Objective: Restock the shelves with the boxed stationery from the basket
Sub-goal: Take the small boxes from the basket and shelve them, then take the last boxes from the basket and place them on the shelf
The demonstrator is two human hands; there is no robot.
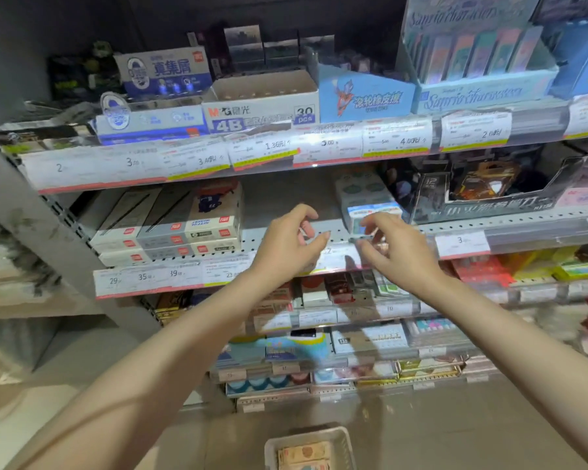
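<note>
Dim, soft blur, glare on shelf labels (269,149)

On the middle shelf (319,232), stacked boxes (170,228) lie to the left and a small box (367,212) to the right, both hands (286,242) between and before them, with the basket (306,439) on the floor below.
</note>
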